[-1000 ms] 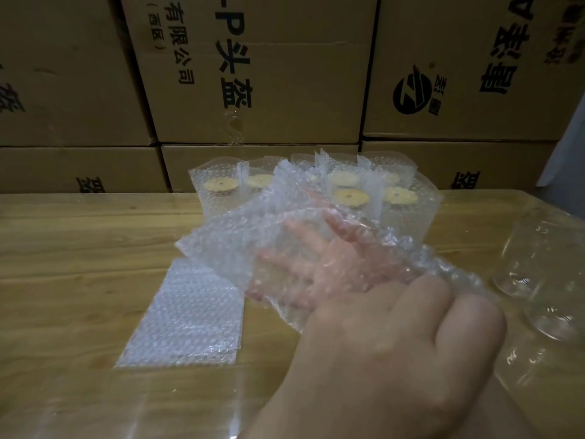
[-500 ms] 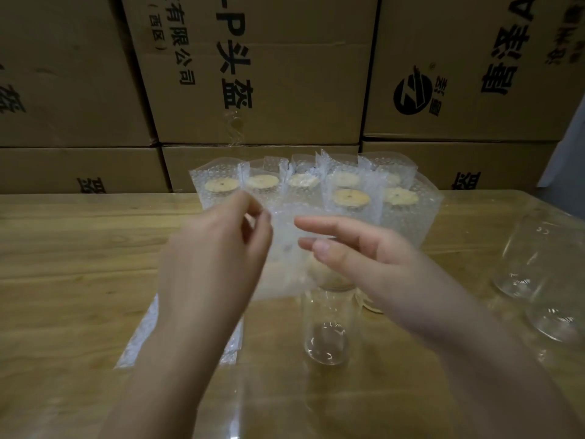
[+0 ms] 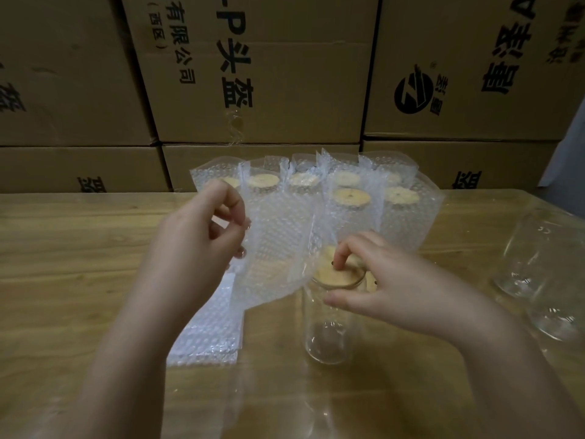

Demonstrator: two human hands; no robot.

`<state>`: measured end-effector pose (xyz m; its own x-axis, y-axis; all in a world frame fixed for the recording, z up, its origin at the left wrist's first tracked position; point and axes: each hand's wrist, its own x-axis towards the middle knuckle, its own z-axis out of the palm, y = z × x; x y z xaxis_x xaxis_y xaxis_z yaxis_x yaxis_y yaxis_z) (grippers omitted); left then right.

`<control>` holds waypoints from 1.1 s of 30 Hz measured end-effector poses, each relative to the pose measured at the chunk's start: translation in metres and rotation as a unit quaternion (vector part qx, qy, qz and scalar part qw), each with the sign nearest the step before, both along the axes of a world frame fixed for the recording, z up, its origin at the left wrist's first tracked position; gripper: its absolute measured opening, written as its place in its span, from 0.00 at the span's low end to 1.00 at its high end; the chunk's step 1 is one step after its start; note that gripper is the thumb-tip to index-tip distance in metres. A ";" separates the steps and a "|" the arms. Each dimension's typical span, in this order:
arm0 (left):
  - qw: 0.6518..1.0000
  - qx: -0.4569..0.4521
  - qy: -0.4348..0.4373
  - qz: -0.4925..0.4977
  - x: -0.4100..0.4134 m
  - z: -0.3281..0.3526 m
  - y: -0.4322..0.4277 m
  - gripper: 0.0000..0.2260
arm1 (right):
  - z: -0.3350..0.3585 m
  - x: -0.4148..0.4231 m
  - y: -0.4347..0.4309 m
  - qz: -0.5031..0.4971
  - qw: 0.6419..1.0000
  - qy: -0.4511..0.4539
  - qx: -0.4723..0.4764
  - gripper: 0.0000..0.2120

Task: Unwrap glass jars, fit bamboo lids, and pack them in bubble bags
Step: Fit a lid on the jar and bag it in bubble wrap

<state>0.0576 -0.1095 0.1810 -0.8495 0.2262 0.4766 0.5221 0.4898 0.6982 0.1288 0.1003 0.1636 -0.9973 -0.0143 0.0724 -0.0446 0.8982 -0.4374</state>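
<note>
A clear glass jar stands upright on the wooden table with a round bamboo lid on its mouth. My right hand reaches over the jar from the right, its fingertips pinching the lid's top. My left hand holds a loose bubble bag up in the air by its left edge, just left of the jar. The bag hangs open-sided and covers part of the lid's left rim.
Several packed jars in bubble bags stand in rows behind. A flat stack of bubble bags lies left of the jar. Bare glass jars lie at the right edge. Cardboard boxes wall off the far side.
My right hand came out of the bubble bag and dropped onto the jar's bamboo lid. My left hand took the bag by its edge and holds it up beside the jar.
</note>
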 end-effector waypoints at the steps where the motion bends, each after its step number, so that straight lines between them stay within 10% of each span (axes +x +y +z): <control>1: 1.000 -0.004 -0.008 -0.010 0.000 0.001 -0.002 0.13 | -0.002 -0.001 0.000 -0.001 1.000 -0.007 0.005 0.18; 21: 0.993 -0.119 -0.009 -0.010 -0.010 -0.011 -0.003 0.16 | 0.005 -0.001 0.016 -0.057 0.989 0.139 -0.002 0.23; 28: 0.994 -0.111 -0.009 -0.021 -0.011 -0.015 0.009 0.18 | 0.017 0.008 0.018 -0.127 0.802 0.528 -0.249 0.27; 33: 0.994 -0.106 -0.017 -0.032 -0.010 -0.018 0.012 0.19 | 0.023 0.011 0.010 -0.026 0.758 0.438 -0.482 0.27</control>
